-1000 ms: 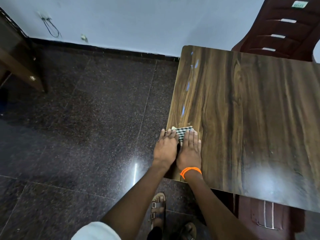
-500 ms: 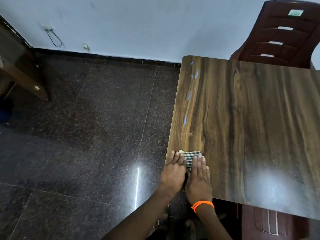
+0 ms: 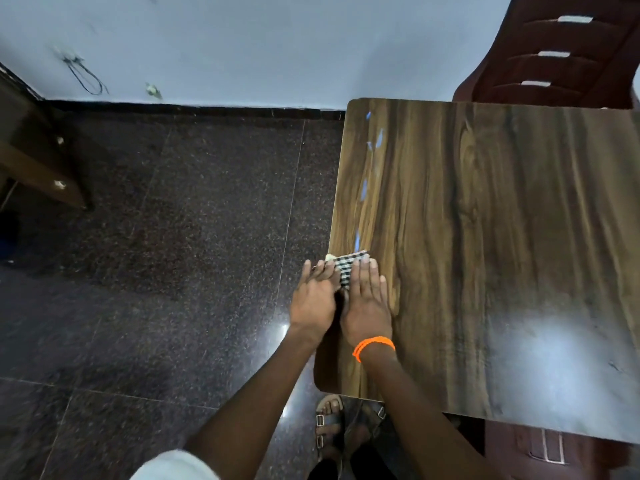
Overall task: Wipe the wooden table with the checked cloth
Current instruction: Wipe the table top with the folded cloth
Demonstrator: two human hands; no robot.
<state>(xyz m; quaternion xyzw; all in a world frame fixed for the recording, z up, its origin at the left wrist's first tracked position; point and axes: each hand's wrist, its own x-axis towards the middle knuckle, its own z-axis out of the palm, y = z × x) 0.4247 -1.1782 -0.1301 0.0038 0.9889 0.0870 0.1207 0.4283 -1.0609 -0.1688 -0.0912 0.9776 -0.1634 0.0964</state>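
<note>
A small folded black-and-white checked cloth (image 3: 347, 269) lies on the wooden table (image 3: 491, 244) close to its left edge. My left hand (image 3: 313, 299) and my right hand (image 3: 367, 306) press flat on the cloth side by side, fingers stretched forward; only the cloth's far end shows beyond the fingertips. The left hand partly overhangs the table's left edge. An orange band (image 3: 372, 346) circles my right wrist. Pale blue marks (image 3: 363, 192) run in a line along the table's left side, ahead of the cloth.
A dark red plastic chair (image 3: 568, 50) stands behind the table's far edge, another chair seat (image 3: 540, 452) under the near right. Dark speckled floor tiles (image 3: 173, 271) lie to the left, with wooden furniture (image 3: 34, 161) at far left. My sandalled feet (image 3: 332, 424) stand below the table corner.
Both hands slid the cloth toward me along the table's left edge, then pushed it forward again toward the blue marks. The camera view shifted as well.
</note>
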